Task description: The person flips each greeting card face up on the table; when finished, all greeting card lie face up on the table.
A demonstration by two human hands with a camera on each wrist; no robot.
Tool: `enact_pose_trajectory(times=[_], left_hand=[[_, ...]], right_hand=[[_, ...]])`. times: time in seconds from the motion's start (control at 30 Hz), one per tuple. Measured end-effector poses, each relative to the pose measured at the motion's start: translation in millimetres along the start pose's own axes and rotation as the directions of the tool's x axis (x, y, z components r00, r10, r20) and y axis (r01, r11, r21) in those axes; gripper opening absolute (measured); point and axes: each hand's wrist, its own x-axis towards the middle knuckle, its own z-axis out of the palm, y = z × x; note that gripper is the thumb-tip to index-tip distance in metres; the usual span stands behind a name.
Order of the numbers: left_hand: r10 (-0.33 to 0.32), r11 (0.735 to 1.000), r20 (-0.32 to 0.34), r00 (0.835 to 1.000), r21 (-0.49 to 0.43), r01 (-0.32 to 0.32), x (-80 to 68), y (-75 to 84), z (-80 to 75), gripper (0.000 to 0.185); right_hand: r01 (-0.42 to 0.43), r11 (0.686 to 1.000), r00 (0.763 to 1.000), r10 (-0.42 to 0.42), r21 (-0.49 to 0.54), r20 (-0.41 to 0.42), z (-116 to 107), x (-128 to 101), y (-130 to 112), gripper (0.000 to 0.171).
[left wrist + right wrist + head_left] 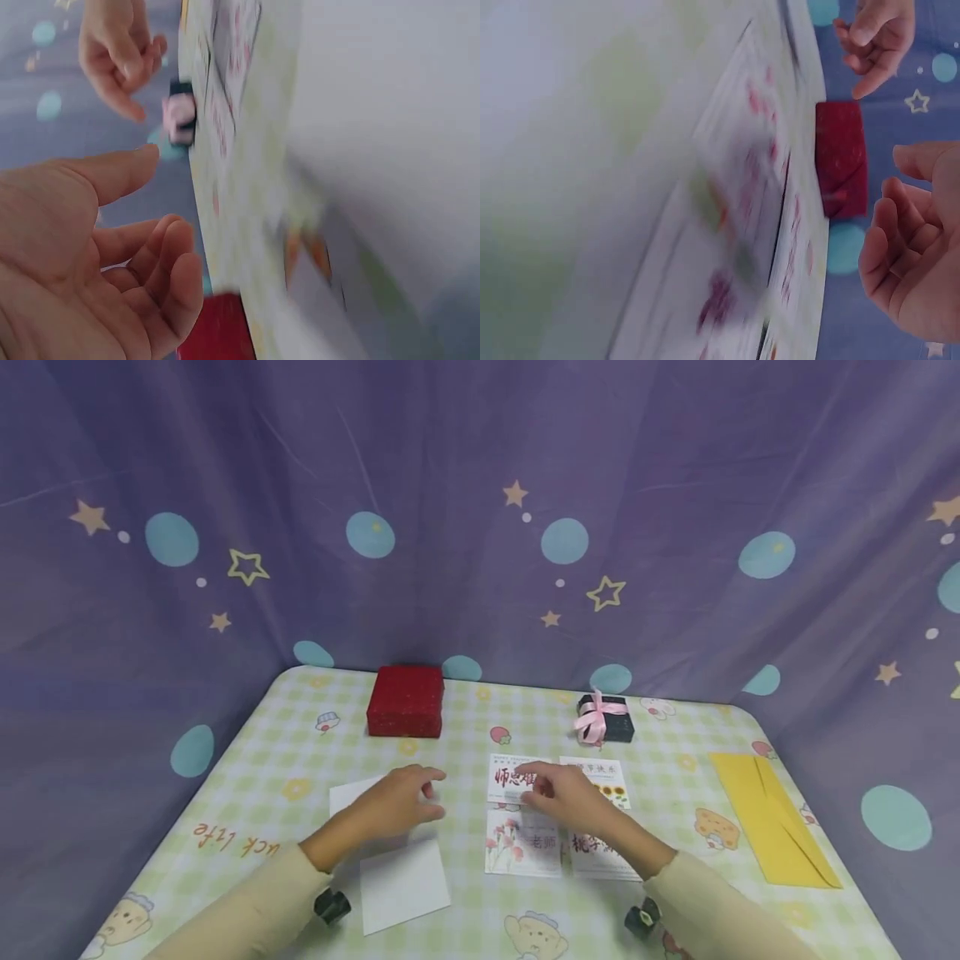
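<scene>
Two hands hover low over a checked table set with four printed cards and white paper. The right hand, fingers loosely curled and gripping nothing, hangs above the four cards, its fingertips nearest the upper-left card with red lettering. The left hand is relaxed and empty over two white sheets. A red box and a dark box tied with pink ribbon sit at the far edge; a yellow envelope lies well apart on the right. Lifting a flat card cleanly likely calls for pressing one corner and sliding a fingertip under its edge, without shifting the neighbouring cards.
</scene>
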Motion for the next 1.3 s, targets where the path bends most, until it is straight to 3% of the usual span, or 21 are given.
enact_pose_trajectory(times=[0.17, 0.33, 0.57, 0.73, 0.87, 1.03, 1.3], left_hand=[[-0.013, 0.999, -0.050, 0.999, 0.034, 0.014, -15.2, -35.9, -25.0, 0.059], [-0.039, 0.997, -0.086, 0.996, 0.059, 0.044, -27.6, -62.8, -39.1, 0.065], [-0.123, 0.987, -0.085, 0.989, 0.095, 0.131, -38.6, -88.8, -45.4, 0.081], [-0.091, 0.994, -0.081, 0.993, 0.061, 0.096, -51.4, -108.7, -41.4, 0.091], [-0.140, 0.988, -0.058, 0.988, 0.055, 0.143, -61.2, -116.7, -35.6, 0.096], [-0.193, 0.977, -0.086, 0.977, 0.074, 0.199, -65.1, -121.5, -29.6, 0.094], [-0.256, 0.963, -0.111, 0.960, 0.064, 0.264, -65.6, -120.3, -29.6, 0.092]], right_hand=[[0.103, 0.995, 0.994, -0.103, 0.008, 0.026, 19.7, 30.2, -19.1, 0.039], [0.158, 0.987, 0.985, -0.158, 0.005, 0.065, 41.3, 58.1, -38.5, 0.042], [0.122, 0.991, 0.984, -0.127, 0.052, 0.122, 61.5, 89.1, -56.9, 0.048], [0.119, 0.991, 0.978, -0.129, 0.066, 0.167, 82.3, 104.3, -62.6, 0.052], [0.126, 0.990, 0.976, -0.136, 0.066, 0.169, 100.9, 113.7, -70.1, 0.052], [0.107, 0.993, 0.979, -0.114, 0.048, 0.170, 120.0, 123.3, -79.7, 0.052], [0.050, 0.998, 0.973, -0.056, 0.032, 0.224, 126.5, 127.3, -84.3, 0.057]])
